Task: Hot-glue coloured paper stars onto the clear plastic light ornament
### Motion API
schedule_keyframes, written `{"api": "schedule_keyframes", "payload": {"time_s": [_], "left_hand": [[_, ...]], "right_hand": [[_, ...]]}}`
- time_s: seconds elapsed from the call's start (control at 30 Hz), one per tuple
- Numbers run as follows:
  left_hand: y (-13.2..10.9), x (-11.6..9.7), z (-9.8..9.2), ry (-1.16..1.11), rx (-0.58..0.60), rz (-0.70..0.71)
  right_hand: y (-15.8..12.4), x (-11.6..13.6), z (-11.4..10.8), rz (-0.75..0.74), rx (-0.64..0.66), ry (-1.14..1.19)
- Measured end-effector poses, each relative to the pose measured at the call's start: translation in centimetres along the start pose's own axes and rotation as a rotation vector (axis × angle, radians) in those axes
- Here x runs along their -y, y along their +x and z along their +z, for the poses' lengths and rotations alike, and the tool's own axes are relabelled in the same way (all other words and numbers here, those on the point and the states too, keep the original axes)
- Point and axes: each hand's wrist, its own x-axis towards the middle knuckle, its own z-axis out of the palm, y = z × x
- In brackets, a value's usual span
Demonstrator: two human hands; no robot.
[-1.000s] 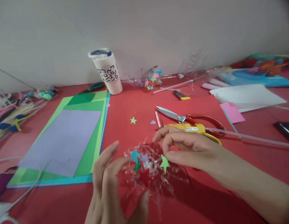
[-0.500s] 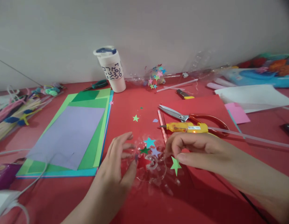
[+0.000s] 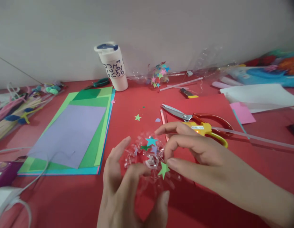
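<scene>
A clear plastic craft piece (image 3: 151,161) with curled strips lies on the red table surface before me, with a turquoise star (image 3: 151,141), a dark green star and a lilac star on it. My right hand (image 3: 196,148) pinches a light green paper star (image 3: 163,170) between thumb and fingertip, close over the piece's right side. Around the left and near side curves my left hand (image 3: 130,186), fingers apart; whether its fingertips touch the plastic I cannot tell. Behind my right hand lies a yellow glue gun (image 3: 198,127) with a clear glue stick (image 3: 256,139) in its rear, partly hidden.
Red-handled scissors (image 3: 177,111), a pink pencil-like stick (image 3: 163,117) and a cutter (image 3: 188,93) lie beyond. Stacked coloured paper (image 3: 73,136) is at left, behind it a white tumbler (image 3: 113,68). A star-covered ornament (image 3: 161,74) stands at the back. A loose green star (image 3: 137,117) lies mid-table.
My right hand has moved left with the light green star, bringing it over the plastic piece. My left hand has come nearer and turned around the piece's near side.
</scene>
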Motion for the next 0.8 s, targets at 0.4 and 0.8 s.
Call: {"api": "schedule_keyframes", "payload": {"time_s": [0.4, 0.8], "left_hand": [[0.3, 0.6, 1.5, -0.050, 0.016, -0.089], [-0.4, 0.8, 2.4, -0.224, -0.019, -0.155]], "right_hand": [[-0.3, -1.7, 1.1, -0.277, -0.072, 0.156], [-1.2, -2.9, 0.9, -0.616, -0.021, -0.082]]}}
